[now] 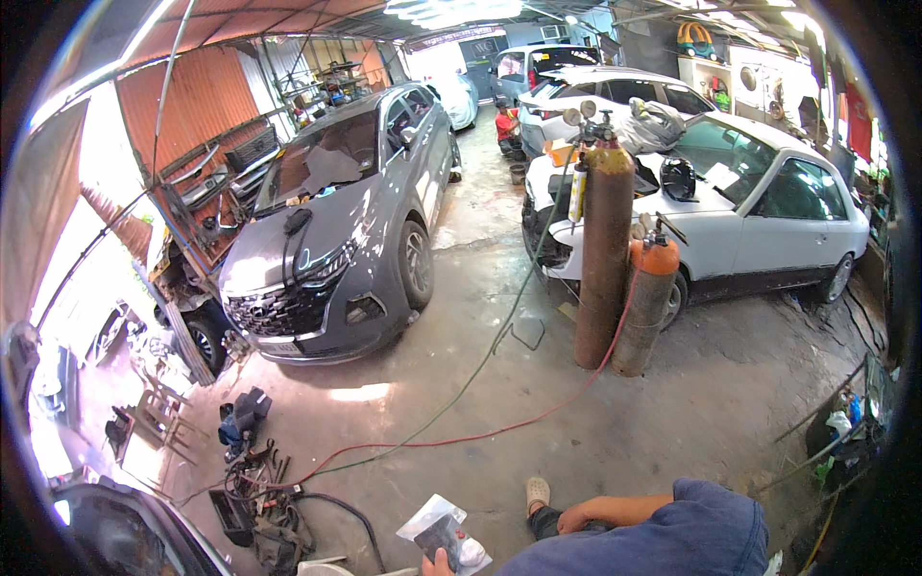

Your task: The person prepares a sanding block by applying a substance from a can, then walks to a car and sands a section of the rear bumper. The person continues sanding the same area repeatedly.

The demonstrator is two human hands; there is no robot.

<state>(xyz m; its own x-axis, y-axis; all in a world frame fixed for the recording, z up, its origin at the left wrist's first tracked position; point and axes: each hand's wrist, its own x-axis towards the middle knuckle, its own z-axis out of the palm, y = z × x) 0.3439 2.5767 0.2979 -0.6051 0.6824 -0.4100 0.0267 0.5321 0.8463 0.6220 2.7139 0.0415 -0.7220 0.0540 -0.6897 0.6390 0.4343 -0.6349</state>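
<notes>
Head view: left hand (439,564) clamped on clear plastic bag (419,519) with dark flat item (443,534), near edge. Right hand (573,519) apart, near knee; finger closure cannot be told. Risks, judged: loose one-handed grip drops contents onto concrete floor (711,422); foot snagging red hose (480,438) tugs gas cylinder (645,326).

From mid-view, the concrete floor (480,403) carried a grey SUV (331,240) at ten o'clock, a white coupe (783,226) past two, two gas cylinders (605,259) near three, hoses (461,442) around six, and jumbled car parts (267,514) at seven.
</notes>
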